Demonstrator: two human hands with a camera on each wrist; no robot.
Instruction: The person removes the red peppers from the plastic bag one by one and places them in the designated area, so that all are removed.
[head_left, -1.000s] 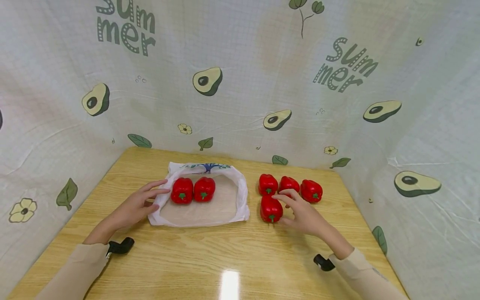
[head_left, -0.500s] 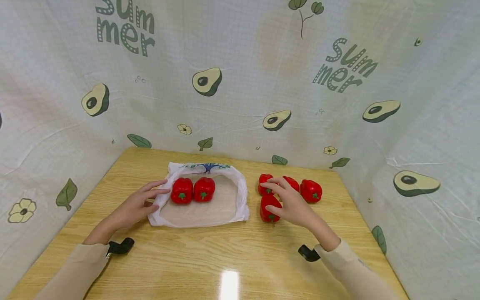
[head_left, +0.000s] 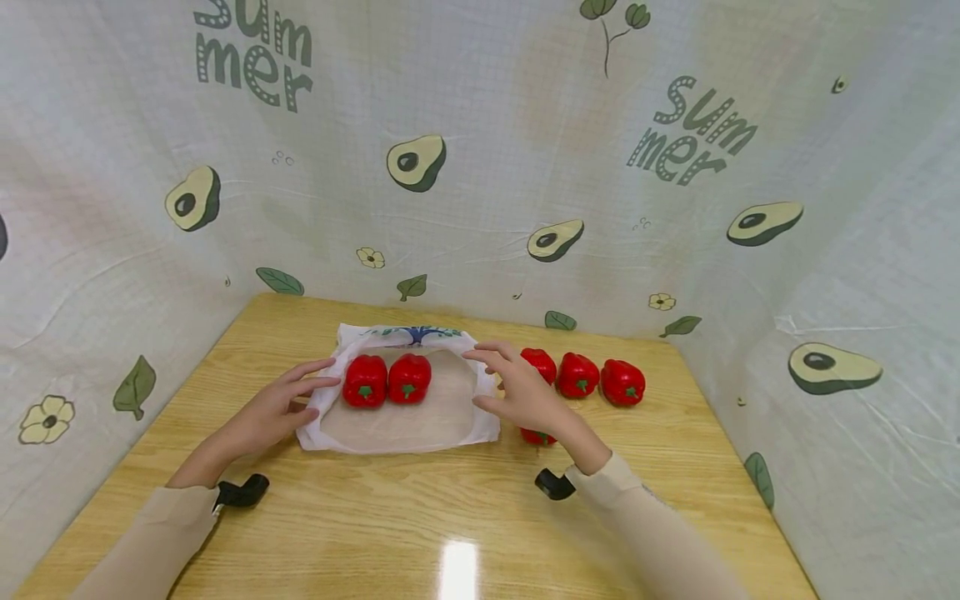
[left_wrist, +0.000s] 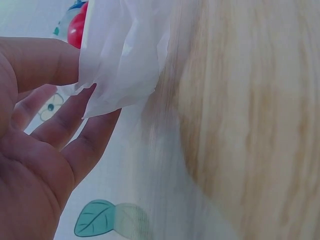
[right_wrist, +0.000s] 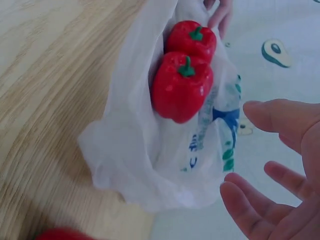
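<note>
A white plastic bag (head_left: 405,429) lies with its mouth facing me, and two red bell peppers (head_left: 365,382) with green stems sit inside toward its left. My left hand (head_left: 273,412) is at the bag's left side, fingers spread and fingertips right at the rim; the left wrist view shows the plastic (left_wrist: 125,55) between thumb and fingers. At the right rim is my right hand (head_left: 528,396), fingers apart with nothing between them. In the right wrist view its fingers (right_wrist: 250,205) are beside the bag (right_wrist: 125,150).
Several more red bell peppers (head_left: 577,375) lie on the wooden table (head_left: 375,517) right of the bag. One nearer pepper (head_left: 536,437) is mostly hidden behind my right hand. A white curtain (head_left: 480,183) with avocado prints encloses the back and sides.
My right hand has moved left, from the peppers on the right over to the bag's right rim, carrying nothing. The left hand and the peppers have stayed in place.
</note>
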